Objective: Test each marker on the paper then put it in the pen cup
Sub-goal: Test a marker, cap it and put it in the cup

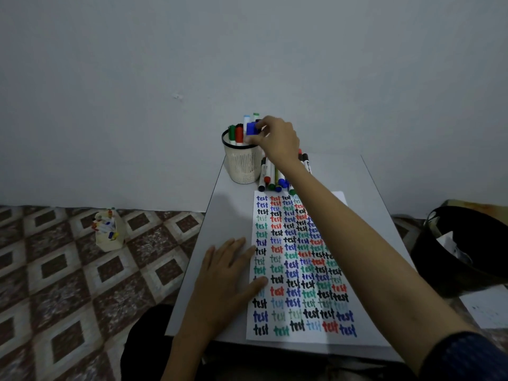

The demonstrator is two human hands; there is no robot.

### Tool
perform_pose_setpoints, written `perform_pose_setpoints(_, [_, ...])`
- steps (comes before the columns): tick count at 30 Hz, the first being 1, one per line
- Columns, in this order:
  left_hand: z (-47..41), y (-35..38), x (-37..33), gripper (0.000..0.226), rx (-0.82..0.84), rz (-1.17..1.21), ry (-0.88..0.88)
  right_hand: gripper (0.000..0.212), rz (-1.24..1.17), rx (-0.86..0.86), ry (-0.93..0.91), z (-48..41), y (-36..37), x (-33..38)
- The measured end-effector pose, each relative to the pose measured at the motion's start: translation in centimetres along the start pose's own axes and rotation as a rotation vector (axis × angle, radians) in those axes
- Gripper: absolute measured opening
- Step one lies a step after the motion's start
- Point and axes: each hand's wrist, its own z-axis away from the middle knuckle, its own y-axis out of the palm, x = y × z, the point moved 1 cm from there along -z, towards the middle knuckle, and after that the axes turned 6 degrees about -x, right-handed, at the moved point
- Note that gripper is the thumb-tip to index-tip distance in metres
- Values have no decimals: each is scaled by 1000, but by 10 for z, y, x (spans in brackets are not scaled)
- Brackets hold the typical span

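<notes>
My right hand (277,140) reaches over the white mesh pen cup (243,167) at the table's far edge and pinches a blue-capped marker (252,128) that stands in the cup's mouth. Several other markers (236,134) with green, red and black caps stand in the cup. A pile of loose markers (270,178) lies just right of the cup, partly hidden by my forearm. The paper (277,270), covered in rows of the word "test" in several colours, lies in front of me. My left hand (228,279) rests flat on the table, fingertips on the paper's left edge.
The small grey table (384,193) stands against a plain wall. On the tiled floor to the left stands a cream holder with markers (107,232). A black bin (464,248) sits to the right, with a white sheet (486,309) beside it.
</notes>
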Motion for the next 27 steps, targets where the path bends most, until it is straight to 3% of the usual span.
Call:
perform_pose_setpoints(5, [0, 2, 1, 82, -18, 19, 11, 39, -247, -52, 104, 30, -40, -39])
perform_pose_setpoints(13, [1, 3, 3, 80, -63, 121, 37, 29, 9, -157, 391, 124, -112, -155])
perform_pose_setpoints(27, [2, -7, 3, 59, -92, 453, -49, 41, -76, -75, 333, 176, -121, -144])
